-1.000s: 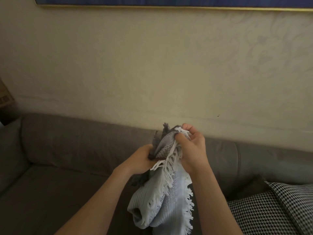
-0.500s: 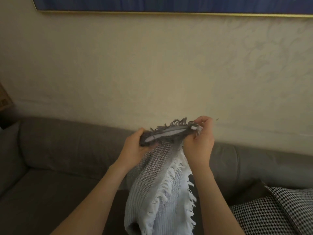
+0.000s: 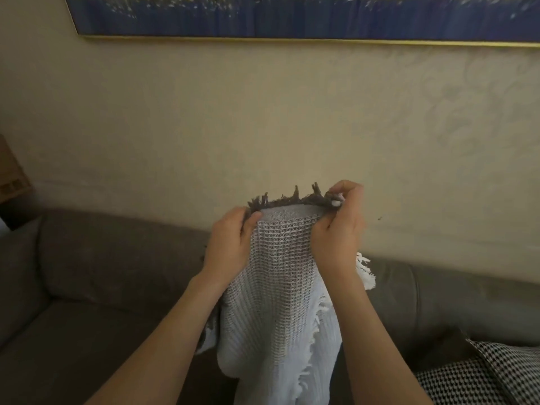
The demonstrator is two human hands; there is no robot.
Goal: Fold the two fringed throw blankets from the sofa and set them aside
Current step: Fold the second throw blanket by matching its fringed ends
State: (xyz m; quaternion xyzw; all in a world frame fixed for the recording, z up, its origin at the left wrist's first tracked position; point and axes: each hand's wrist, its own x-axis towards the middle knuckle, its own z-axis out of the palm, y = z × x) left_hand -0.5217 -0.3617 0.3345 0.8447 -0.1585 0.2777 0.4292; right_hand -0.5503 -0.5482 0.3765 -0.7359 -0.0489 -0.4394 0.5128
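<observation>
We note a home living room: grey sofa (image 3: 102, 273), checked cushion (image 3: 496, 375), framed painting (image 3: 292, 16) above.

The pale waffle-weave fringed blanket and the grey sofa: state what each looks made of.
Pale waffle-weave fringed blanket: soft woven yarn, probably cotton or a blend; open grid weave, matte, loose tassels. Grey sofa: matte upholstery, maybe microfibre or suede-like fabric; smooth, no sheen, no visible weave.

blanket (image 3: 280, 287) between hands, sofa (image 3: 117, 258) behind, cushion (image 3: 502, 372) right
</observation>
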